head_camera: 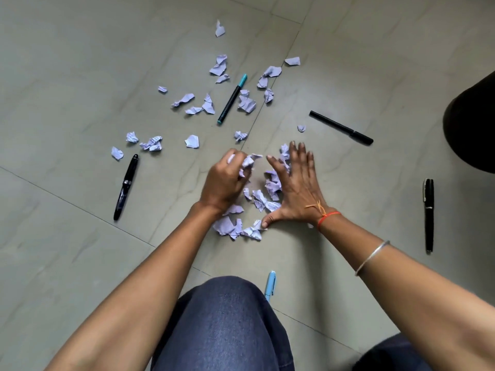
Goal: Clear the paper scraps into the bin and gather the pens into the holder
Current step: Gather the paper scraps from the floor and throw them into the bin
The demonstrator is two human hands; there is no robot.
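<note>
Small crumpled pale-lilac paper scraps (263,194) lie on the grey tiled floor (80,76), some around a black marker with a teal cap (232,99) and a denser heap below it. From this marker, a plain black marker (340,127) lies to the right, a glossy black pen (126,187) lower left, a slim black pen (428,214) far right, and a light-blue pen (270,285) far below. The left hand (223,183) grips several scraps. The right hand (297,191) lies flat with straight fingers against the heap.

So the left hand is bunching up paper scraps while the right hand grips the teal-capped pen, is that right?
Not quite. The left hand does grip paper scraps, but the right hand holds no pen: it lies flat, fingers straight, against the scraps. The teal-capped pen lies untouched on the floor beyond both hands, as the head view shows.
</note>
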